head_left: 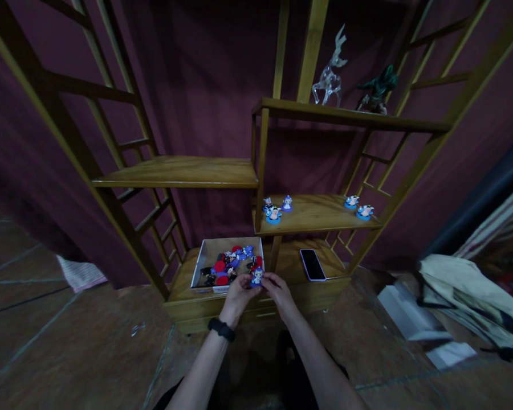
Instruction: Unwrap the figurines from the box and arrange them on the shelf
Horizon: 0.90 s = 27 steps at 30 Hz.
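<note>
A small purple and white figurine (257,277) is pinched between my two hands, in front of the shelf unit. My left hand (240,291) closes on its left side and base. On its other side, the fingertips of my right hand (277,288) grip it. Just behind and left of my hands, a shallow cardboard box (198,267) holds several figurines in red, black and purple. Above, on the middle shelf (314,213), a purple figurine (287,204) and a blue-based pig-like figurine (273,214) stand near a dark one (268,205). Two similar pig-like figurines (365,212) stand at the right end.
A phone (312,265) lies on the low shelf, right of the box. A clear deer ornament (331,71) and a dark green statuette (378,91) stand on the top shelf. Bags and cloth (465,290) lie on the floor at right. Wooden posts (263,165) divide the shelves.
</note>
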Each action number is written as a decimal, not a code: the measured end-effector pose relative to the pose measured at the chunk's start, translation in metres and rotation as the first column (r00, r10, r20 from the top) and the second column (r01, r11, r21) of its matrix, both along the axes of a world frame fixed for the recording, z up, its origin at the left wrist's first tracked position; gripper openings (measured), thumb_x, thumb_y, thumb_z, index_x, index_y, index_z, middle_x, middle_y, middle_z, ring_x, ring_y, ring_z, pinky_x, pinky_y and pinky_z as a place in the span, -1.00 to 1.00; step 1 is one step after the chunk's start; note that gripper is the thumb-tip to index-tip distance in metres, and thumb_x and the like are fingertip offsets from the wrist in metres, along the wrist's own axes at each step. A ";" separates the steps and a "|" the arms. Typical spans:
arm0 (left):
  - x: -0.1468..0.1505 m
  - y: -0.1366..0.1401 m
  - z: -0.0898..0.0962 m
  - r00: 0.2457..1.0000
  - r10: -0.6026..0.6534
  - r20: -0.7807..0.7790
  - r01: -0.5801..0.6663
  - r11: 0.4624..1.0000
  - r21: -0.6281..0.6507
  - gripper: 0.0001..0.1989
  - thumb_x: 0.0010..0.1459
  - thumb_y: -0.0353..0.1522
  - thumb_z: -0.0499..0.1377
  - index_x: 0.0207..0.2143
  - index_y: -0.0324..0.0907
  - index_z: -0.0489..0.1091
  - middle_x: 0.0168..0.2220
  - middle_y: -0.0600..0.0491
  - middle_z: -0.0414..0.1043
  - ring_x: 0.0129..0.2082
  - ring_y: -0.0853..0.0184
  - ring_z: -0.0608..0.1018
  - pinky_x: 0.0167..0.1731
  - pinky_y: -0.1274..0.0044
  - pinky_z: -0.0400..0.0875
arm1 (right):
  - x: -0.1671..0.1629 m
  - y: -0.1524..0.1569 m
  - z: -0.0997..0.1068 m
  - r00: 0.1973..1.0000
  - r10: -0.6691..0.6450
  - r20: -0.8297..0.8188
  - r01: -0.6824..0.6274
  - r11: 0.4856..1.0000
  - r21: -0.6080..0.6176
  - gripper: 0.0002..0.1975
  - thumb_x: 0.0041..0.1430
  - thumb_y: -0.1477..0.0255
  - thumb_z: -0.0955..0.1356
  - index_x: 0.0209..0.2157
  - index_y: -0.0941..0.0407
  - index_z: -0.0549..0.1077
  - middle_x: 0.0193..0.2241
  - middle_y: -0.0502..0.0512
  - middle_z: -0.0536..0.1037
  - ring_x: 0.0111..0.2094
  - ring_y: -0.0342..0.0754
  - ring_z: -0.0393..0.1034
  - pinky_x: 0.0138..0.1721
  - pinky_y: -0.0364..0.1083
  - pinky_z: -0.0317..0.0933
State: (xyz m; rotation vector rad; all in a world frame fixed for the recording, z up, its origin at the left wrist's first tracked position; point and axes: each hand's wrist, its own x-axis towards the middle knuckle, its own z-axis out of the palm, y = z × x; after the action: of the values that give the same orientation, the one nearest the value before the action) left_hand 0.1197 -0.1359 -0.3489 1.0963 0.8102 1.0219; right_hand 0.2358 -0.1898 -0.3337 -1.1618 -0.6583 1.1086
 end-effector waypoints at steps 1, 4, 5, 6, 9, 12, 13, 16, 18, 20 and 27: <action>0.000 0.000 0.000 1.000 0.000 -0.011 0.001 1.000 0.010 -0.57 -0.45 -0.40 0.40 -0.45 -0.23 0.29 -0.48 0.10 0.47 -0.45 0.37 0.50 -0.32 0.45 0.39 | 0.001 -0.002 0.002 1.000 0.007 0.026 -0.007 1.000 -0.011 -0.68 -0.26 0.21 0.46 -0.40 0.06 0.52 -0.42 0.01 0.53 -0.37 -0.04 0.38 -0.36 -0.11 0.21; 0.000 -0.004 0.001 0.998 -0.022 -0.053 0.024 0.999 0.035 -0.57 -0.42 -0.39 0.39 -0.44 -0.23 0.30 -0.46 0.07 0.48 -0.44 0.35 0.51 -0.31 0.44 0.39 | 0.006 -0.010 0.007 0.997 0.047 0.068 -0.045 0.999 -0.030 -0.67 -0.26 0.19 0.46 -0.40 0.07 0.53 -0.42 0.02 0.54 -0.38 -0.04 0.39 -0.37 -0.11 0.21; 0.000 -0.005 0.001 0.997 -0.030 -0.067 0.033 0.999 0.039 -0.57 -0.42 -0.38 0.39 -0.43 -0.23 0.30 -0.46 0.07 0.47 -0.44 0.35 0.51 -0.31 0.45 0.39 | 0.008 -0.013 0.007 0.996 0.066 0.057 -0.065 0.998 -0.024 -0.66 -0.26 0.19 0.46 -0.39 0.08 0.53 -0.42 0.03 0.54 -0.37 -0.04 0.40 -0.35 -0.10 0.22; 0.001 -0.007 0.001 0.996 -0.035 -0.079 0.038 0.998 0.042 -0.57 -0.41 -0.38 0.39 -0.43 -0.23 0.30 -0.46 0.07 0.47 -0.43 0.35 0.51 -0.31 0.46 0.39 | 0.010 -0.016 0.007 0.996 0.082 0.033 -0.081 0.997 -0.016 -0.64 -0.26 0.19 0.47 -0.39 0.09 0.53 -0.41 0.04 0.54 -0.37 -0.04 0.40 -0.33 -0.09 0.24; 0.004 -0.010 0.001 0.996 -0.026 -0.090 0.031 0.998 0.049 -0.55 -0.43 -0.39 0.39 -0.42 -0.23 0.29 -0.46 0.09 0.45 -0.44 0.37 0.50 -0.33 0.49 0.37 | 0.017 -0.025 0.003 0.996 0.078 -0.049 -0.078 0.997 0.000 -0.61 -0.26 0.19 0.47 -0.35 0.11 0.52 -0.37 0.07 0.54 -0.35 -0.04 0.41 -0.27 -0.04 0.27; 0.008 -0.013 -0.003 0.995 -0.024 -0.094 0.032 0.996 0.085 -0.55 -0.41 -0.40 0.38 -0.41 -0.22 0.28 -0.45 0.10 0.44 -0.43 0.39 0.49 -0.32 0.50 0.37 | 0.020 -0.031 -0.004 0.997 0.036 -0.062 -0.036 0.999 -0.009 -0.61 -0.22 0.21 0.46 -0.31 0.12 0.51 -0.32 0.10 0.54 -0.29 -0.03 0.41 -0.25 -0.04 0.27; 0.009 -0.014 -0.004 0.994 -0.027 -0.103 0.037 0.994 0.099 -0.56 -0.39 -0.40 0.38 -0.40 -0.22 0.28 -0.44 0.10 0.44 -0.43 0.39 0.49 -0.33 0.51 0.37 | 0.021 -0.033 -0.006 0.998 0.022 -0.056 -0.023 1.000 -0.014 -0.62 -0.21 0.21 0.45 -0.31 0.11 0.51 -0.31 0.10 0.54 -0.27 -0.02 0.41 -0.25 -0.05 0.27; 0.011 -0.018 -0.006 0.989 -0.058 -0.133 0.074 0.990 0.120 -0.58 -0.35 -0.39 0.36 -0.38 -0.22 0.28 -0.43 0.10 0.43 -0.43 0.39 0.48 -0.34 0.52 0.36 | 0.021 -0.035 -0.011 0.999 -0.018 -0.035 0.017 0.999 -0.029 -0.62 -0.21 0.22 0.45 -0.31 0.10 0.51 -0.30 0.09 0.54 -0.25 -0.02 0.40 -0.26 -0.07 0.27; 0.012 -0.021 -0.006 0.986 -0.081 -0.148 0.100 0.987 0.125 -0.60 -0.33 -0.40 0.35 -0.38 -0.22 0.28 -0.43 0.10 0.43 -0.42 0.39 0.48 -0.34 0.52 0.36 | 0.021 -0.034 -0.013 0.999 -0.045 -0.010 0.044 0.998 -0.043 -0.62 -0.22 0.22 0.46 -0.30 0.09 0.51 -0.31 0.07 0.55 -0.26 -0.02 0.40 -0.28 -0.09 0.26; 0.014 -0.024 -0.004 0.983 -0.084 -0.165 0.108 0.984 0.139 -0.61 -0.31 -0.40 0.34 -0.38 -0.22 0.28 -0.43 0.10 0.43 -0.42 0.40 0.48 -0.34 0.52 0.36 | 0.020 -0.033 -0.014 0.998 -0.064 0.014 0.064 0.996 -0.054 -0.62 -0.22 0.21 0.45 -0.29 0.08 0.51 -0.32 0.06 0.55 -0.27 -0.02 0.40 -0.31 -0.11 0.24; 0.014 -0.027 -0.006 0.970 -0.040 -0.241 0.097 0.969 0.228 -0.65 -0.25 -0.39 0.31 -0.34 -0.23 0.31 -0.42 0.08 0.45 -0.43 0.38 0.49 -0.37 0.52 0.36 | 0.015 -0.025 -0.012 0.996 -0.089 -0.013 0.089 0.996 -0.016 -0.62 -0.19 0.19 0.43 -0.30 0.09 0.51 -0.32 0.06 0.55 -0.30 -0.04 0.40 -0.32 -0.11 0.23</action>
State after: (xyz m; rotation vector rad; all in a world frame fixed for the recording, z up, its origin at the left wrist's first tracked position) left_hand 0.1336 -0.1624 -0.3547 1.4632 0.8455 0.9593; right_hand 0.2507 -0.2151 -0.3459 -1.1847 -0.5829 1.0468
